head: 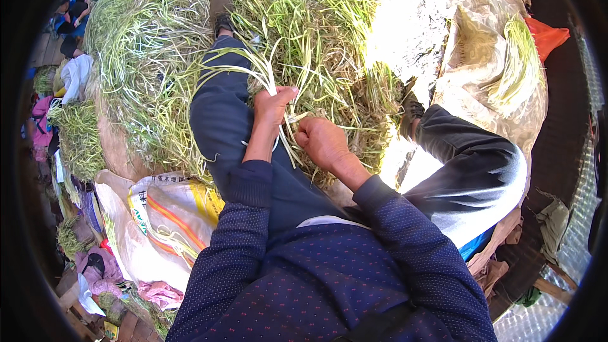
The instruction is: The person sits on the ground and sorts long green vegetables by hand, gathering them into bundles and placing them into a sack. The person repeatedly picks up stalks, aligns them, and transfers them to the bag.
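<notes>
My left hand (273,109) is closed around a small bunch of pale, long-leaved stalks (271,78), which look like garlic chives or a similar leaf vegetable. Their leaves fan out above the hand, and the thin white lower ends (289,145) hang below it. Just to the right, my right hand (325,142) is curled into a fist with a pale strand running to its thumb side; the inside of the fist is hidden. Both hands are over my lap and close together, in front of a thick heap of cut green stalks (304,23) spread between my legs.
A printed woven sack (175,218) lies at my left. To the right, a bunch of pale stalks (515,69) rests on a patterned cloth (475,76), near an orange plastic bag (546,35). Other people (71,14) sit along the left side among green bundles (80,142).
</notes>
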The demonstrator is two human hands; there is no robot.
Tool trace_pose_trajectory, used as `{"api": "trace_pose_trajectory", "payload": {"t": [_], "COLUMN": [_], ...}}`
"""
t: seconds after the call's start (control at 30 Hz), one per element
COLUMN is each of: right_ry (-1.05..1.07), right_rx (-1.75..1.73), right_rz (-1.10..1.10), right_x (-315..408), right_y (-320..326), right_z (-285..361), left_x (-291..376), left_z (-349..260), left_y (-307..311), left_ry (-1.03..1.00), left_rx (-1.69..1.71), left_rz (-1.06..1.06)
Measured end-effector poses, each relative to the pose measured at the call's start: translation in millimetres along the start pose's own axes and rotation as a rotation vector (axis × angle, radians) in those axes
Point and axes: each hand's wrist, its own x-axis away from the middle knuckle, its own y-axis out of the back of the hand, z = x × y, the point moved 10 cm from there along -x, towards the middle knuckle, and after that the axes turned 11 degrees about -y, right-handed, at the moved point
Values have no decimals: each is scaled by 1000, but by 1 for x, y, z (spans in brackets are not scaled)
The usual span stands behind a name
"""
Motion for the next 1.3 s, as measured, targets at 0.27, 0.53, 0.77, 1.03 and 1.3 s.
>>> {"api": "trace_pose_trajectory", "payload": {"t": [0.27,0.53,0.77,1.03,1.3], "right_ry": [107,-328,-367,-273,-647], "right_rx": [-219,-1166,-1127,-263,-860], "right_rz": [224,235,98,-15,-274], "right_x": [-16,-66,-68,-48,-40], "right_y": [-17,-25,-37,-41,13], "right_z": [-8,-80,-96,-112,-202], "left_x": [-4,23,21,21,37], "left_z": [14,23,28,8,-21], "left_y": [2,-26,-18,-13,2], "left_ry": [-23,112,103,32,34], "left_rx": [-196,-199,-260,-64,64], "left_rz": [36,146,85,19,35]}}
